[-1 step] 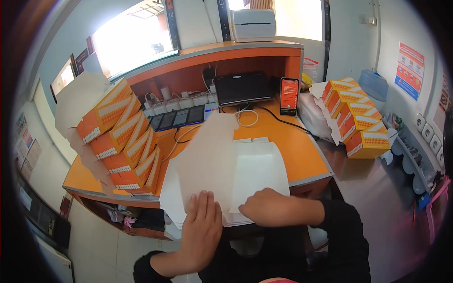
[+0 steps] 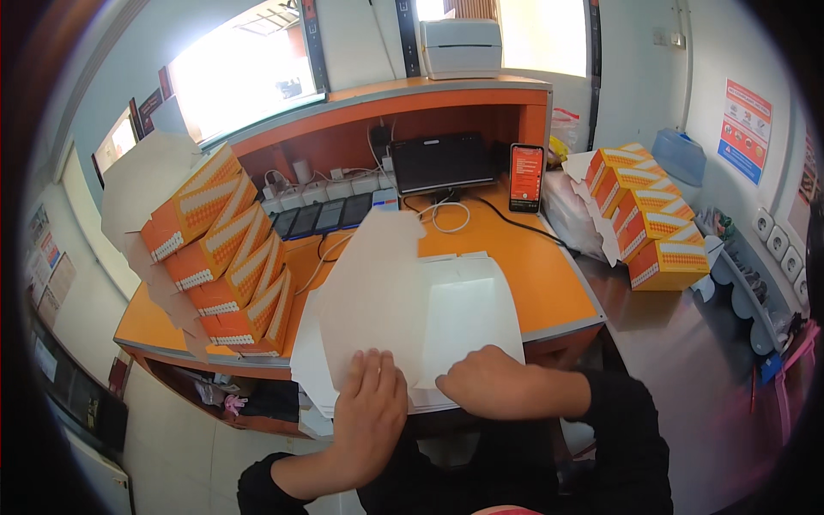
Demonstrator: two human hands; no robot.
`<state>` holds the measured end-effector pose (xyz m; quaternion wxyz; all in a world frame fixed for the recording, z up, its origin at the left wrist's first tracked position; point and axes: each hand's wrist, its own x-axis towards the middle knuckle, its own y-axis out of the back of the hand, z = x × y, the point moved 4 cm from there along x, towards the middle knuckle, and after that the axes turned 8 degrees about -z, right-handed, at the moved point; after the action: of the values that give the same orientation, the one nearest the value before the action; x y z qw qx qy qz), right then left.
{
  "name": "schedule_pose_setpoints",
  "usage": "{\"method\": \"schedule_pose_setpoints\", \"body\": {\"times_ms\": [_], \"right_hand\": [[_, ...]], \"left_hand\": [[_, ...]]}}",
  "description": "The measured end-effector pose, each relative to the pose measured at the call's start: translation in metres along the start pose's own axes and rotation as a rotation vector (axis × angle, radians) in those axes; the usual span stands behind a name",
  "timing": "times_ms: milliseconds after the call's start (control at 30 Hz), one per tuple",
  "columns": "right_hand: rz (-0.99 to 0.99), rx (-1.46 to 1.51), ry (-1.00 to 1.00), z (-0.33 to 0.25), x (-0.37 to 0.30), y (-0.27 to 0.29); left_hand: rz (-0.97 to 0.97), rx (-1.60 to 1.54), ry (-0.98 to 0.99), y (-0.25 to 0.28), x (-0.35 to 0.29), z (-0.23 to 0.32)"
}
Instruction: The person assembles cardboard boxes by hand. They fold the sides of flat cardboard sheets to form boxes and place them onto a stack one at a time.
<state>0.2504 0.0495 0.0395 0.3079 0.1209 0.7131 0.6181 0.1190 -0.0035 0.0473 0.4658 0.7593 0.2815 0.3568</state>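
A cardboard box [image 2: 468, 313], plain white inside, stands partly folded on flat white sheets [image 2: 309, 360] at the desk's near edge. Its large pale flap [image 2: 373, 292] rises on the left side. My left hand [image 2: 371, 416] lies with fingers stretched out against the lower part of this flap. At the box's near right corner, my right hand [image 2: 482, 382] is curled closed over the near wall, thumb pointing left. Its fingertips are hidden behind the hand.
Orange-and-white folded boxes are stacked on the left [image 2: 219, 257] and on the right side counter [image 2: 644, 219]. Behind the work are a dark monitor [image 2: 440, 161], an upright phone [image 2: 525, 178], several flat phones [image 2: 326, 215] and loose cables. A white printer [image 2: 461, 49] sits on the shelf.
The raised flap has leaned slightly left and down. My left hand has shifted a little to the right at its base, while my right hand stays nearly in place.
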Motion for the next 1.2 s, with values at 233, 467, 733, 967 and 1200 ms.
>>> {"method": "schedule_pose_setpoints", "body": {"times_ms": [233,467,733,967,1200], "right_hand": [[0.545,0.179,-0.238,0.015,-0.029,-0.007],[0.493,0.229,-0.227,0.008,-0.016,-0.011],[0.543,0.318,-0.129,0.017,-0.031,-0.016],[0.689,0.452,-0.052,0.014,-0.037,-0.011],[0.978,0.713,0.005,0.057,-0.075,-0.038]], "left_hand": [[-0.042,-0.366,0.184,-0.010,0.007,-0.019],[0.179,-0.246,-0.023,0.005,0.020,0.016],[0.148,-0.246,-0.019,-0.003,0.016,0.008],[0.094,-0.309,0.050,0.002,0.030,0.013],[0.128,-0.313,0.102,-0.014,0.031,-0.020]]}}
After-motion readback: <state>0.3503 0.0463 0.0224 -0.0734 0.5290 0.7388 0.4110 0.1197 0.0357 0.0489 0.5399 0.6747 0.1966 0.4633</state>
